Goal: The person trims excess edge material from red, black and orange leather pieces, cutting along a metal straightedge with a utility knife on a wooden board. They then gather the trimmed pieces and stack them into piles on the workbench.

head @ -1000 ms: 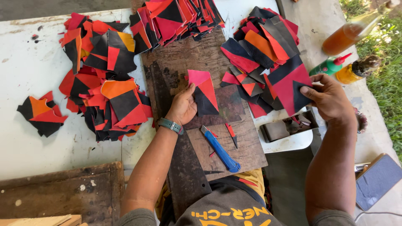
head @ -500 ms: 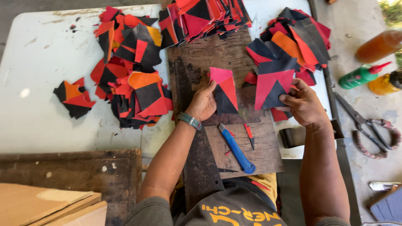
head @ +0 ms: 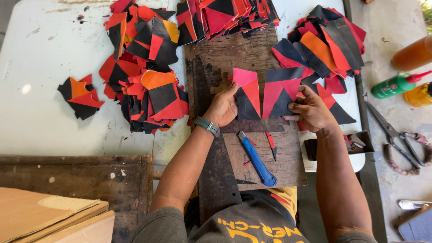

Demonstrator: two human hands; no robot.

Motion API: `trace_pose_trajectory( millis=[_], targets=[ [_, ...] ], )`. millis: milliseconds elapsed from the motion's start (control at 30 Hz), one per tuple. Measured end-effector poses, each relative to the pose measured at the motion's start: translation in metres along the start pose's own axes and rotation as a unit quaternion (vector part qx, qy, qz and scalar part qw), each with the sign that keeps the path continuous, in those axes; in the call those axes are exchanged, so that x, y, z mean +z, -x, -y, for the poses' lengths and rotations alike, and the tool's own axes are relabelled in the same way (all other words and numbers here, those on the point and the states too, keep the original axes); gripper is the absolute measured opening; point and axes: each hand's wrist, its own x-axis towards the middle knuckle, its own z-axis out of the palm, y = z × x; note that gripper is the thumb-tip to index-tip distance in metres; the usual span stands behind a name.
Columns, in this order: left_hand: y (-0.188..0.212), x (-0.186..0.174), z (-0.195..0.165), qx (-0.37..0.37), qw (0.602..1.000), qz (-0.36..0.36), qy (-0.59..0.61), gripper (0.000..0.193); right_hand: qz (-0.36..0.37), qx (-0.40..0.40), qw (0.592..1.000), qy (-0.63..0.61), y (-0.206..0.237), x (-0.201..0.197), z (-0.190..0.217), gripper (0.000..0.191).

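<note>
Two patchwork leather pieces in red and black lie side by side on a dark wooden board [head: 234, 54]. My left hand [head: 222, 108] presses the left piece [head: 248, 94], fingers spread on its edge. My right hand [head: 310, 110] grips the right piece [head: 280, 92] at its lower right edge. A blue utility knife [head: 256, 158] lies on the board below both hands, with thin red offcuts beside it.
Heaps of red, black and orange leather pieces lie at left [head: 144, 72], top [head: 225, 15] and right [head: 328, 42] on a white table [head: 40, 90]. Scissors [head: 396, 139], a green bottle [head: 396, 85] and an orange bottle [head: 411, 54] sit at the right. A wooden bench [head: 81, 180] stands at lower left.
My right hand has drawn a red and black piece from the right pile leftward onto the board beside the piece under my left hand. The camera view has shifted right.
</note>
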Motion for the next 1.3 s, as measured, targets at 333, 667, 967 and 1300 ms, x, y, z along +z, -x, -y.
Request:
trace_pose_trajectory(
  millis=[333,667,967,1300],
  targets=[
    [-0.003,-0.003,0.003,0.003,1.000,0.001,-0.004,0.037,0.027,0.014,0.999,0.036,0.001,0.013,0.010,0.041],
    [0.000,0.008,-0.003,-0.010,1.000,0.011,-0.021,0.045,0.028,0.004,0.999,0.032,0.002,0.012,0.003,0.042],
    [-0.003,0.004,-0.002,0.003,0.999,-0.039,-0.011,0.034,0.023,-0.150,0.982,-0.111,0.011,-0.012,0.009,0.053],
    [0.001,0.017,-0.006,-0.041,0.997,-0.003,-0.058,0.038,0.126,-0.024,0.876,0.465,-0.011,0.004,0.103,0.077]
  ],
)
